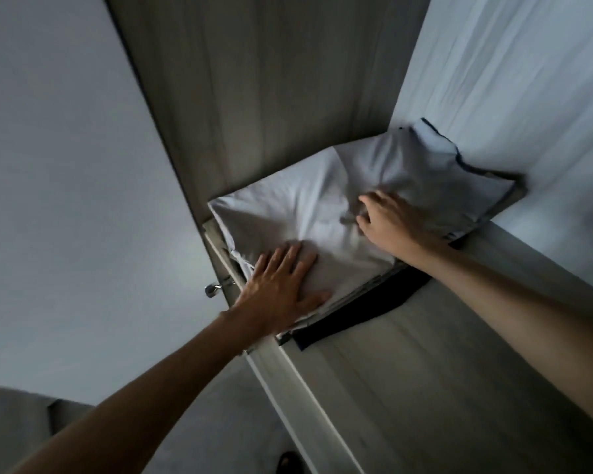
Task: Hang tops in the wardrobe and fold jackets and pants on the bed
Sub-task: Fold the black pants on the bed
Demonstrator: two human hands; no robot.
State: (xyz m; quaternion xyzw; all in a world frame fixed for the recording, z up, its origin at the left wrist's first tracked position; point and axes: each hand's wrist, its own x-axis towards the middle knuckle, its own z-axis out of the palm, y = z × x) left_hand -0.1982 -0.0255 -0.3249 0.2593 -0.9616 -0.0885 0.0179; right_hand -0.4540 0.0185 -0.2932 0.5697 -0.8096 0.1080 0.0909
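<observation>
Item 1. Wall (65,165): plain and pale, filling your view from 8 to 11 o'clock.

Item 2. Metal fitting (212,289): small and shiny, on the wardrobe (254,80) edge just at 9 o'clock of your left hand.

Item 3. Left hand (281,285): your fingers are straight and slightly fanned, palm flat, pressing on the pale garment's corner at 7 o'clock.

Item 4. Pale garment (298,213): folded, light grey, creased, lying at the centre of your view on a wood-grain ledge of the wardrobe. It has dark trim along the corner at 1 o'clock. Thin layered edges show along its 5 o'clock side.

Item 5. Dark garment (374,309): lies under the pale garment, sticking out from its 5 o'clock edge over the wardrobe panel.

Item 6. Right hand (391,217): your fingers are bent and dug into the pale garment near its middle, pinching a fold. The cloth puckers toward them. The hand is blurred, so finer detail cannot be told.

Item 7. Pale surface (528,80): faintly streaked, from 1 to 3 o'clock. You cannot tell whether it is curtain or wall.
</observation>
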